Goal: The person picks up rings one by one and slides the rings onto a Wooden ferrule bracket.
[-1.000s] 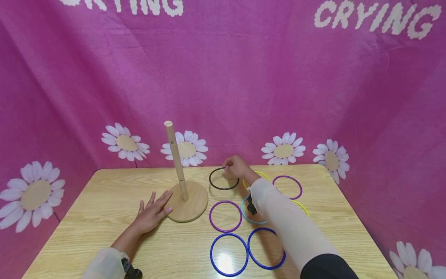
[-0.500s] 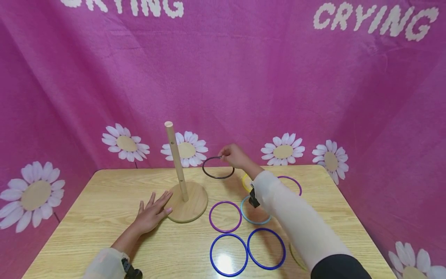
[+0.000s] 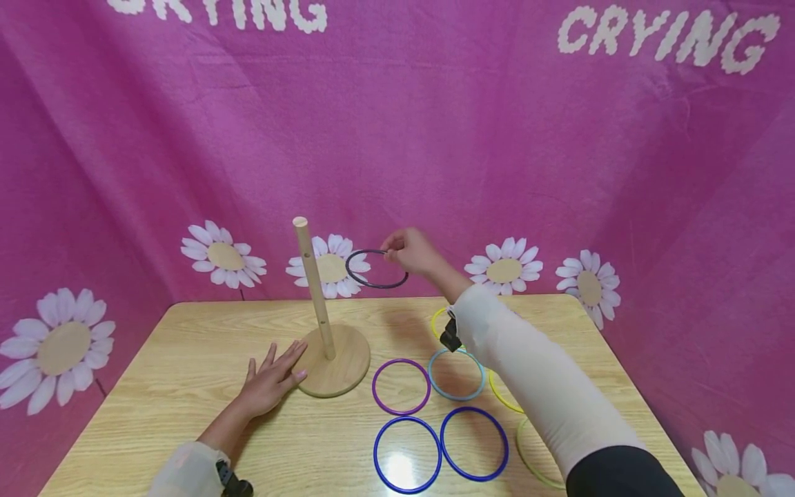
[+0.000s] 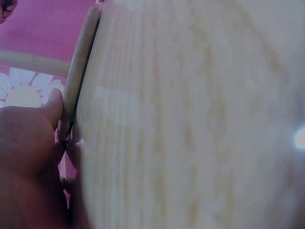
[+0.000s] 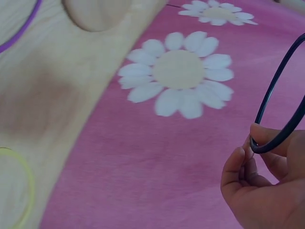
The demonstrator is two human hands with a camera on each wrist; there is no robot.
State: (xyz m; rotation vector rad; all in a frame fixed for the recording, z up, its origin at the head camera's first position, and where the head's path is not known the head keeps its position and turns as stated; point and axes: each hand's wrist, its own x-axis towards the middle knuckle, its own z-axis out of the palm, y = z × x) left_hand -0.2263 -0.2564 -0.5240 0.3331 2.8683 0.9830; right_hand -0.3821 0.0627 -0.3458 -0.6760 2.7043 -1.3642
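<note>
Right of the wooden stand, the right hand is pinching the black ring at its edge, holding it in the air. The left hand, fingers spread, is touching the left edge of the stand's base. The work is seemingly just starting: no ring is circling the stand's post, and purple, light blue, blue and yellow rings are lying right of it on the table.
</note>
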